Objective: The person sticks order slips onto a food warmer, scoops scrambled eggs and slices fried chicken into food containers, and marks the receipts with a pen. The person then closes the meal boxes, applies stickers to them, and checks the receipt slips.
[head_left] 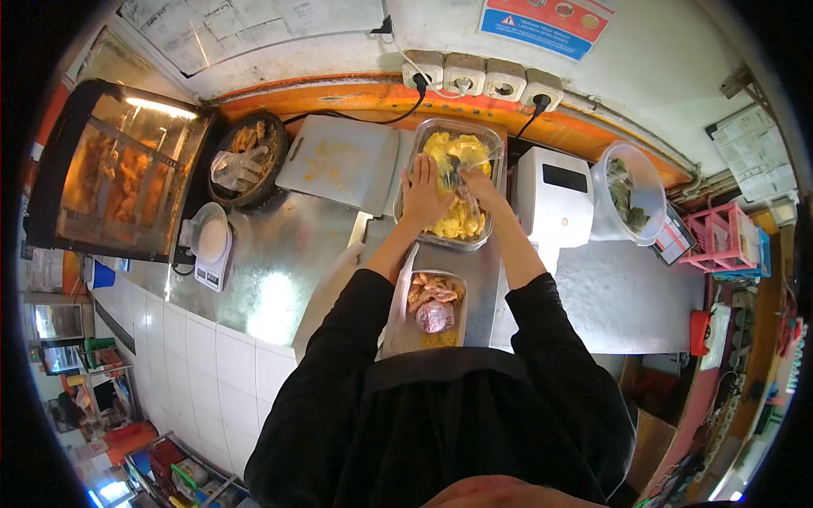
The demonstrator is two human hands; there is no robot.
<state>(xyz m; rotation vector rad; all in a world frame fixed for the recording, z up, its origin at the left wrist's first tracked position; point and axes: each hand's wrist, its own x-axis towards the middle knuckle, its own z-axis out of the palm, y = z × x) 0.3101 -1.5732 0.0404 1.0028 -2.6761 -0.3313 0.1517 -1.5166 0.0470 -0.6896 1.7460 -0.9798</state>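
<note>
A clear plastic container full of lumpy yellow food stands on the counter before me. My left hand lies over its left side, palm down, fingers stretched out and apart. Over the right side, my right hand has curled fingers beside a dark, shiny object resting among the yellow pieces. Its kind is too unclear to tell, and so is what those fingers hold. Nearer my body, an open drawer or bin contains raw-looking meat pieces and a pink wrapped bundle.
Left are a lit display case of fried food, a dark bowl with a plastic bag, a scale and a white cutting board. Right are a white machine, a tall clear tub and a pink basket.
</note>
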